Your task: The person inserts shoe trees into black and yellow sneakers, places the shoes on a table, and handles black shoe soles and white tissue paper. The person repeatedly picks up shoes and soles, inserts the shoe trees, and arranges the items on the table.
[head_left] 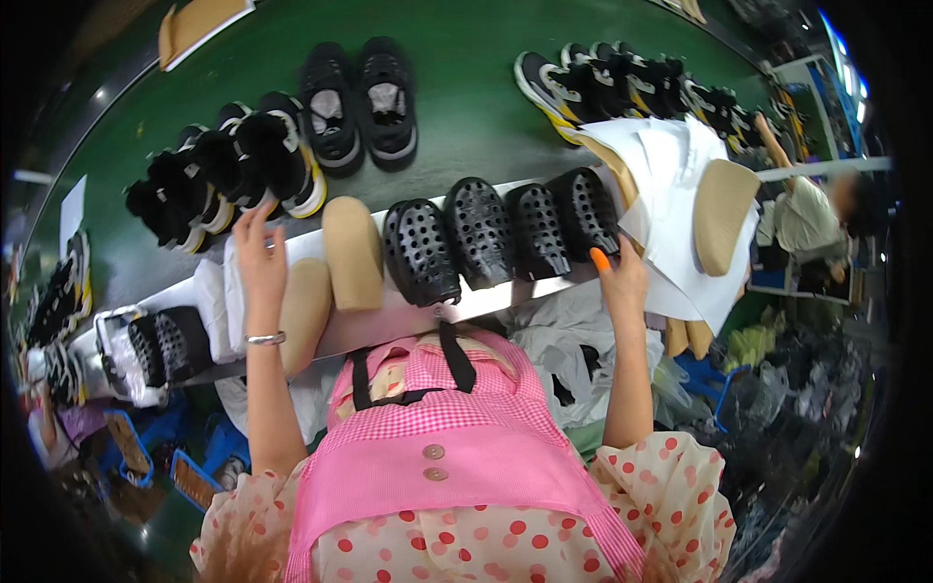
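Several black perforated plastic shoe inserts (476, 231) lean in a row on the white ledge before me. My right hand (622, 282), with an orange cover on the thumb, closes on the near end of the rightmost black insert (581, 206). On the left, my left hand (259, 267) is raised with fingers apart and holds nothing. Its fingertips reach the near end of a black sneaker (282, 160) with a yellow and white sole; whether they touch it is unclear. Beside that hand are a tan shoe-shaped form (353, 255) and a second tan form (307, 309), partly behind my wrist.
A pair of black shoes (387, 107) stands on the green table (462, 83). More sneakers line the far right (622, 83). White paper sheets (671, 194) and another tan form (725, 216) lie right of my right hand. A co-worker (809, 214) is at the far right.
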Demonstrator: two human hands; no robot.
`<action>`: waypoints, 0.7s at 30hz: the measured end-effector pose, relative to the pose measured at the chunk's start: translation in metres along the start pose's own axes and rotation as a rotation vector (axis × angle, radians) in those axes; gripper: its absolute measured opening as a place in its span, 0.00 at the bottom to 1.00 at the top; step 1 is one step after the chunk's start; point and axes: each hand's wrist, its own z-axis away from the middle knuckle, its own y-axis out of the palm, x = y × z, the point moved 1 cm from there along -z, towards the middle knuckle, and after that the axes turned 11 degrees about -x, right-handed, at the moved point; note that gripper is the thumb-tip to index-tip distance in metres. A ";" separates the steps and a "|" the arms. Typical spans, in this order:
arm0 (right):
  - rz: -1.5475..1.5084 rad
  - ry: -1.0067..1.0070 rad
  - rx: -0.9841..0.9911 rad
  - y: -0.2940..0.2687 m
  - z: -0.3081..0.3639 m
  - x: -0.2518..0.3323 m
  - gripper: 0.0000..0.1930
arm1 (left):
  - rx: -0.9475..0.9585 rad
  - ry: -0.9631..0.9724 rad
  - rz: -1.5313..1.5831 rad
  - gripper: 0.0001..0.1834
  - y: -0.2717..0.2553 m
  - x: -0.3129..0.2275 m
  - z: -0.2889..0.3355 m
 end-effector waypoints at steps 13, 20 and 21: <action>-0.328 -0.187 -0.026 -0.082 -0.013 0.106 0.21 | 0.037 -0.126 0.047 0.18 -0.012 0.007 0.009; -0.400 -0.740 0.315 0.020 -0.014 0.307 0.11 | 0.071 0.016 -0.007 0.23 0.021 0.031 -0.030; -0.347 -0.814 0.333 0.036 -0.012 0.329 0.11 | 0.086 0.039 0.008 0.23 0.027 0.036 -0.036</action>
